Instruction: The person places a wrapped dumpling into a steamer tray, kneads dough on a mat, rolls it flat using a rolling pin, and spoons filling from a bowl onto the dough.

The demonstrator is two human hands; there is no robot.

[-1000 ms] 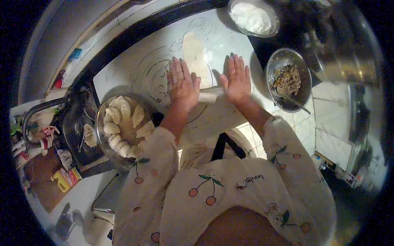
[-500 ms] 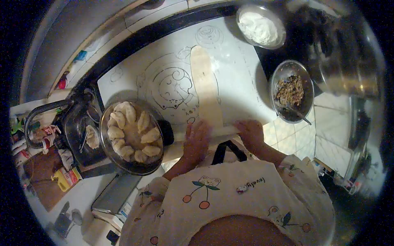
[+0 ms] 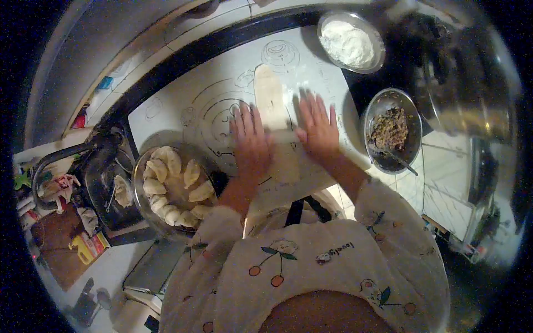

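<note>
Rolling well here, we judge, calls for even weight on both ends of the rolling pin (image 3: pixel 284 135), which lies across the long dough strip (image 3: pixel 270 102) at the centre of the frame. Our left hand (image 3: pixel 252 139) and right hand (image 3: pixel 320 130) lie palm-down over its two ends; the grip is spread flat, curled round nothing. The strip runs on the white mat (image 3: pixel 166 114) from upper centre down past the pin. We should hold the pin square to the strip, so that neither edge thins sooner, and ease off near its tips. Our left sleeve (image 3: pixel 223 226) is best held clear of the dumplings (image 3: pixel 155 187) at lower left; the flour (image 3: pixel 348 45) at upper right suits dusting if the dough sticks.
</note>
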